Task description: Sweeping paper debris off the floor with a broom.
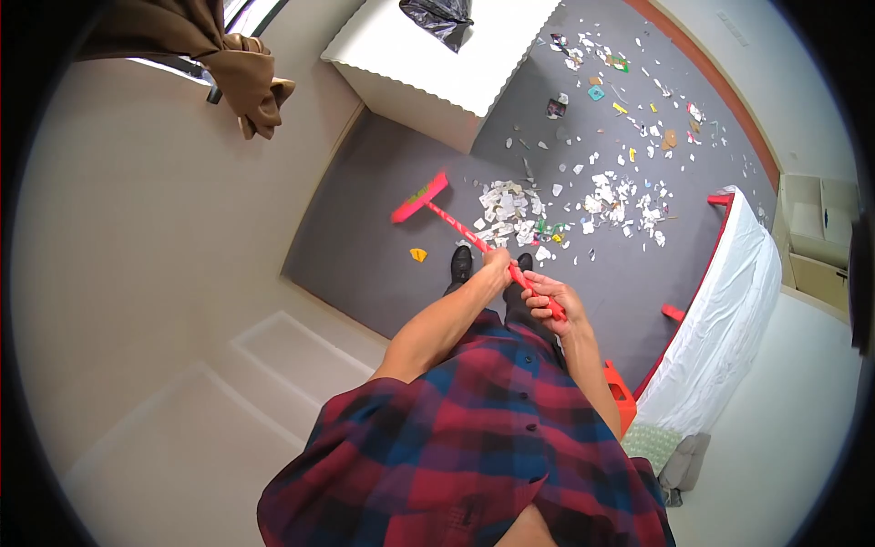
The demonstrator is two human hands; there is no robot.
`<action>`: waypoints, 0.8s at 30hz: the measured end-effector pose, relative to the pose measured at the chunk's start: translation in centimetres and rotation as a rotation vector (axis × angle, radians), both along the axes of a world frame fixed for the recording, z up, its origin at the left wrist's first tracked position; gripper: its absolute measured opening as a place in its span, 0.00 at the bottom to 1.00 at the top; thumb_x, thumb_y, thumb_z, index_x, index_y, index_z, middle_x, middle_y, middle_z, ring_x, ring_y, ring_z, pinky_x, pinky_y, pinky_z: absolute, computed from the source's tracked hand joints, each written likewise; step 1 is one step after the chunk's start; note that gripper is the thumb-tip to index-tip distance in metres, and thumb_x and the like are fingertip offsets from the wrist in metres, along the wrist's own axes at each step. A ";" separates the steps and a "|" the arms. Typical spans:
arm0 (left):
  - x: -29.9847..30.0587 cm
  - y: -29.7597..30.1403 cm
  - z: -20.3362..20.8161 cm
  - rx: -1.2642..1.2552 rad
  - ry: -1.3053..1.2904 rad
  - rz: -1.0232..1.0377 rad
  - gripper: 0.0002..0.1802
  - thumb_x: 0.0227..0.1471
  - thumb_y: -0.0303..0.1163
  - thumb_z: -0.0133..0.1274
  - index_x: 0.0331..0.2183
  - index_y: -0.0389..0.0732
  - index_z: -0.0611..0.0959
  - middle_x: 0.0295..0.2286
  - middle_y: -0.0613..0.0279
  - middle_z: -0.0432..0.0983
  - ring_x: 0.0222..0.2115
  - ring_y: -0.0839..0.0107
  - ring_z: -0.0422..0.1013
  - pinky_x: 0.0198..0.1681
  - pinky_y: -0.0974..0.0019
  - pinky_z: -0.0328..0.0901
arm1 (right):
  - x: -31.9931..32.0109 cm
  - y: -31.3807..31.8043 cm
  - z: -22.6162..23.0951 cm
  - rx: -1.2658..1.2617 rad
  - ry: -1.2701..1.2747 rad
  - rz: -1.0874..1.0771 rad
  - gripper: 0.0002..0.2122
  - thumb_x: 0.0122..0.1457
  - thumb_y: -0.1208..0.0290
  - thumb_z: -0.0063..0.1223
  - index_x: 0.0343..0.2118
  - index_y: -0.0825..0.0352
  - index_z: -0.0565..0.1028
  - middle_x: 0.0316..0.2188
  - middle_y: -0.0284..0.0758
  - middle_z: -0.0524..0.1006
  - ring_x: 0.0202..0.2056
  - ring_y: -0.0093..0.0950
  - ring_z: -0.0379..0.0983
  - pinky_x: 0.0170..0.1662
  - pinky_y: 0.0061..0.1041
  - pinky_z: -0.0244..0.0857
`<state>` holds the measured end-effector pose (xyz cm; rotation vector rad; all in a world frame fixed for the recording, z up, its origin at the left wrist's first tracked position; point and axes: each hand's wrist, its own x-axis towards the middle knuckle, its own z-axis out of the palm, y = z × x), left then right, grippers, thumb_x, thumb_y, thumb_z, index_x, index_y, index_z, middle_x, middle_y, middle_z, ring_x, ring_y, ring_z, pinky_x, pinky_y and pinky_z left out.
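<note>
I hold a broom with a red handle (458,227) in both hands. My left hand (498,265) is wrapped round the middle of the handle. My right hand (554,303) grips it near its top end, closer to my body. The pink-red broom head (420,198), with some yellow-green on it, is at the far left of my feet, by the grey floor. A heap of white paper scraps (510,210) lies just right of the broom head, in front of my black shoes (462,263). A yellow-orange scrap (417,255) lies apart, nearer to me.
More scraps (620,202) are strewn to the right and far back. A white-covered table (437,73) bearing a black plastic bag (439,18) stands ahead. On the right is a red-framed bed (720,310) with a white sheet; a red stool (620,398) is beside me. A brown curtain (246,77) hangs left.
</note>
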<state>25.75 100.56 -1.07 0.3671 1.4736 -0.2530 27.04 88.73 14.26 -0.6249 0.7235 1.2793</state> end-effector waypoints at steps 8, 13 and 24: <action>4.9 -8.7 0.9 -0.153 -0.182 -0.086 0.05 0.49 0.22 0.40 0.31 0.34 0.67 0.14 0.63 0.59 0.10 0.74 0.57 0.12 0.67 0.54 | 0.9 -4.8 3.9 -0.275 -0.270 -0.007 0.23 0.52 0.82 0.39 0.53 0.69 0.56 0.22 0.35 0.66 0.15 0.16 0.58 0.13 0.14 0.52; 5.5 -8.5 4.9 -0.199 -0.340 -0.104 0.03 0.48 0.21 0.44 0.27 0.37 0.67 0.13 0.67 0.58 0.10 0.77 0.55 0.12 0.69 0.53 | 1.1 -5.0 6.7 -0.314 -0.346 0.053 0.24 0.52 0.83 0.38 0.54 0.67 0.54 0.23 0.35 0.65 0.15 0.16 0.58 0.12 0.15 0.52; 1.8 1.9 -3.7 0.105 -0.069 0.301 0.07 0.43 0.17 0.40 0.21 0.40 0.64 0.13 0.65 0.57 0.10 0.74 0.55 0.11 0.69 0.50 | 4.8 0.7 -3.2 0.057 -0.055 0.275 0.20 0.53 0.82 0.40 0.51 0.67 0.59 0.24 0.34 0.66 0.16 0.15 0.58 0.14 0.13 0.52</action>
